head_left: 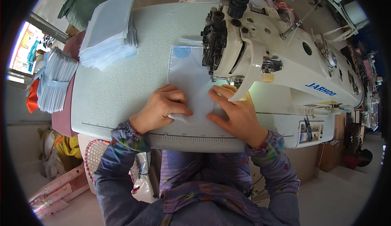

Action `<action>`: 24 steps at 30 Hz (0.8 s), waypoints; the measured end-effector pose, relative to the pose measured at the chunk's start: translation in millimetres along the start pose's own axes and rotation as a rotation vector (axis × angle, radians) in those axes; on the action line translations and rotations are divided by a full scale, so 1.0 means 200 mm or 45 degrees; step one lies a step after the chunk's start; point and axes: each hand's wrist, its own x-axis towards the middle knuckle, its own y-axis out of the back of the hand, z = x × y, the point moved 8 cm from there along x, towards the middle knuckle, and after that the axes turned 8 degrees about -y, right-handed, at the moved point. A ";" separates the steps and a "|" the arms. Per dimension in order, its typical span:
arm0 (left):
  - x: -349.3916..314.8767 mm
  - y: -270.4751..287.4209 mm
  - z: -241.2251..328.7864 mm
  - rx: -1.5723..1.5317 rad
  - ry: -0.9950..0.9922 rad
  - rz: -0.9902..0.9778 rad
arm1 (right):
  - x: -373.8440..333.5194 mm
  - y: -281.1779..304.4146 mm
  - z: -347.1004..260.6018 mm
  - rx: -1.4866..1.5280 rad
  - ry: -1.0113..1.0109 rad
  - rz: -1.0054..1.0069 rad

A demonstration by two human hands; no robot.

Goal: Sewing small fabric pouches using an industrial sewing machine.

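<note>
A pale blue-grey fabric piece (189,77) lies flat on the sewing table, a light blue half-round patch at its far end. Its right edge runs beside the needle area of a cream sewing machine (269,51). My left hand (163,106) is closed on the near left corner of the fabric, pinching it between thumb and curled fingers. On the right edge, just in front of the presser foot, my right hand (236,112) lies with thumb and fingers spread, pressing the fabric down. Its far fingertips are partly hidden behind the machine's curved guard.
A tall stack of pale fabric pieces (110,26) stands at the table's far left. Beyond the left edge hangs a tied bundle of similar pieces (55,81). Small tools sit in a tray (311,131) at the right. A ruler strip (183,136) runs along the near edge.
</note>
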 end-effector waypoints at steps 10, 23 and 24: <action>0.10 0.03 -0.16 -0.033 0.055 0.037 | -0.01 0.01 -0.01 -0.052 0.032 0.050; 0.15 -0.01 -0.07 0.348 0.112 0.180 | 0.00 0.03 -0.02 -0.014 0.025 0.099; 0.16 -0.02 -0.04 0.424 0.115 0.190 | 0.00 0.03 -0.01 -0.012 0.022 0.100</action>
